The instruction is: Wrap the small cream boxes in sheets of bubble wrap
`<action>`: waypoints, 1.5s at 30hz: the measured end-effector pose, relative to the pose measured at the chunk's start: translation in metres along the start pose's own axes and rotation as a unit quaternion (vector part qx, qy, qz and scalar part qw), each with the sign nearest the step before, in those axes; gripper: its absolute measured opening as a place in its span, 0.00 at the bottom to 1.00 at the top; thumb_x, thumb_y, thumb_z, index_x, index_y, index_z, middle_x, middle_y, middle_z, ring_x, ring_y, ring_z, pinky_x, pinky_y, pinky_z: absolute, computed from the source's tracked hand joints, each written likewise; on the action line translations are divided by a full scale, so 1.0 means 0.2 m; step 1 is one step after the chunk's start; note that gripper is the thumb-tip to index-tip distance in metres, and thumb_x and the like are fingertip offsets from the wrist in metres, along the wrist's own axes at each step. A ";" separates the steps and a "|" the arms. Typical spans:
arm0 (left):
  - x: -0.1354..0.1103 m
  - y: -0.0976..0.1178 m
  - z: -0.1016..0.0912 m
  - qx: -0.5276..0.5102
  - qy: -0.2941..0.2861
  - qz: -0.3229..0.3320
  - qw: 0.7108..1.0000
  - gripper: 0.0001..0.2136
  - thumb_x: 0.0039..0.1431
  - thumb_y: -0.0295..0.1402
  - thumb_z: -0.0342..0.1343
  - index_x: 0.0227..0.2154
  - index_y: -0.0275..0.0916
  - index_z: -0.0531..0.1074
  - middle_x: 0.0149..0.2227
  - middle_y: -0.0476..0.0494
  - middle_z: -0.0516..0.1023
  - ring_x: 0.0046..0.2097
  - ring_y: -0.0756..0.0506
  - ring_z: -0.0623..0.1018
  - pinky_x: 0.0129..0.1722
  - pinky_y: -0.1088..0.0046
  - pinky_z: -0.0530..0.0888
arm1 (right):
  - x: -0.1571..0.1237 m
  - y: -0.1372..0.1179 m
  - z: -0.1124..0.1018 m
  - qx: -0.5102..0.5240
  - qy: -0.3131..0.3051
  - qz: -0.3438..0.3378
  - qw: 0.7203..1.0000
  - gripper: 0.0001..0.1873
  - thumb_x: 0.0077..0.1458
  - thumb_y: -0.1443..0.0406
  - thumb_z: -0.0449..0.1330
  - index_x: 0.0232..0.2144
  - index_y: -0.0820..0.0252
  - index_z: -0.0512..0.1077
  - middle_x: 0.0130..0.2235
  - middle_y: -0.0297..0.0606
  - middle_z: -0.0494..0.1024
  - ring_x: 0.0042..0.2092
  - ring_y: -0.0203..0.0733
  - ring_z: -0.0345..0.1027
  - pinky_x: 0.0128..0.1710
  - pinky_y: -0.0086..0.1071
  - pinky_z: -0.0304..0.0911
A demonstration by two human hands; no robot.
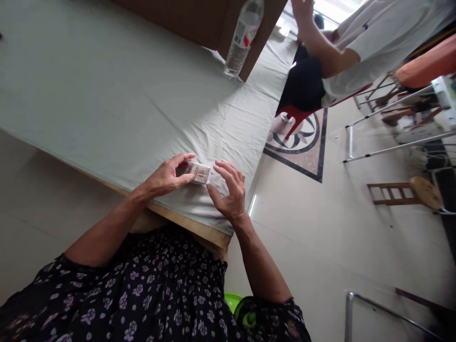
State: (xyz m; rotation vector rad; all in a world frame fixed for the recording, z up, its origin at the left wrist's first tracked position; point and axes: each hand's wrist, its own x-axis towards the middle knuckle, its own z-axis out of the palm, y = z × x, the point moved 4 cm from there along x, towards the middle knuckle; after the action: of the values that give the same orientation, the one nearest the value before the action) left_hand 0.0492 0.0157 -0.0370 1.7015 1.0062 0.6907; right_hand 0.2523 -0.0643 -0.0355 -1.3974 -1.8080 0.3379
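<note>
And here, close to the near right corner of the cloth-covered surface (107,90), a small pale pack (200,174) sits right between two bare hands! The left hand (163,177) has its left end: thumb over the near side, forefinger curving round the far side, the fingers (183,157) closed in a light pinch on the pack. Over to the right hand (231,191), and it's a different picture: thumb and fingers stand well apart, arched in a wide C that opens toward the pack. The right thumb's tip points in just beside the pack's right end, the forefinger lies a little beyond it, and clear film (218,182) fills the gap between them. Whether those right fingers touch the film, one cannot tell from here. Red marks show on the pack's upper face, too small to read.

Farther out, a clear bottle (239,47) with a red-and-white label stands at the corner of a big brown box (178,19), well apart from the hands. And beyond the surface's right edge, a person in a white shirt (388,42) sits on a red chair (297,115), forearm raised.
</note>
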 end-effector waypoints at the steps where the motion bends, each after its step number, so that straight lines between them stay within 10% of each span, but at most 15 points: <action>1: 0.00 -0.01 0.00 -0.002 0.000 -0.001 1.000 0.29 0.57 0.43 0.65 0.61 0.40 0.75 0.54 0.39 0.82 0.53 0.38 0.81 0.57 0.60 0.77 | 0.02 0.03 0.00 0.012 -0.007 0.013 1.000 0.33 0.61 0.55 0.66 0.67 0.45 0.67 0.68 0.44 0.73 0.71 0.61 0.63 0.70 0.61 0.55; 6: 0.01 -0.01 0.01 0.001 0.000 -0.002 1.000 0.29 0.59 0.44 0.64 0.62 0.37 0.73 0.50 0.39 0.83 0.50 0.39 0.82 0.55 0.62 0.78 | 0.10 0.16 0.08 0.084 -0.102 0.061 0.989 0.56 0.49 0.49 0.76 0.73 0.48 0.57 0.70 0.48 0.69 0.70 0.61 0.63 0.69 0.59 0.59; 17: 0.09 0.05 0.11 0.055 0.022 0.041 0.997 0.30 0.61 0.44 0.61 0.63 0.34 0.72 0.59 0.31 0.80 0.58 0.34 0.78 0.61 0.53 0.75 | 0.09 0.22 0.02 0.091 -0.051 0.096 0.990 0.44 0.53 0.59 0.73 0.70 0.46 0.63 0.59 0.42 0.81 0.59 0.54 0.75 0.64 0.57 0.64; 30: 0.05 -0.01 0.09 -0.009 0.014 0.028 0.999 0.42 0.54 0.40 0.67 0.71 0.38 0.62 0.68 0.30 0.71 0.68 0.32 0.72 0.69 0.51 0.70 | 0.02 0.27 0.03 0.148 -0.034 0.113 0.982 0.53 0.53 0.51 0.75 0.74 0.45 0.55 0.72 0.48 0.66 0.72 0.56 0.63 0.71 0.56 0.60; 45: 0.09 -0.07 0.10 -0.075 0.009 0.036 0.996 0.39 0.51 0.36 0.64 0.69 0.40 0.66 0.64 0.33 0.75 0.64 0.35 0.76 0.66 0.53 0.72 | -0.03 0.20 -0.03 0.096 0.046 0.131 0.986 0.29 0.61 0.53 0.67 0.62 0.48 0.72 0.62 0.45 0.79 0.63 0.53 0.72 0.64 0.54 0.67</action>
State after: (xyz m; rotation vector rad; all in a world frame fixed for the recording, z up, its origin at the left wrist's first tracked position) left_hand 0.0702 0.0241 -0.0572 1.6099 0.8863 0.8106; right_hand 0.2843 -0.0575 -0.0596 -1.4884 -1.4767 0.5603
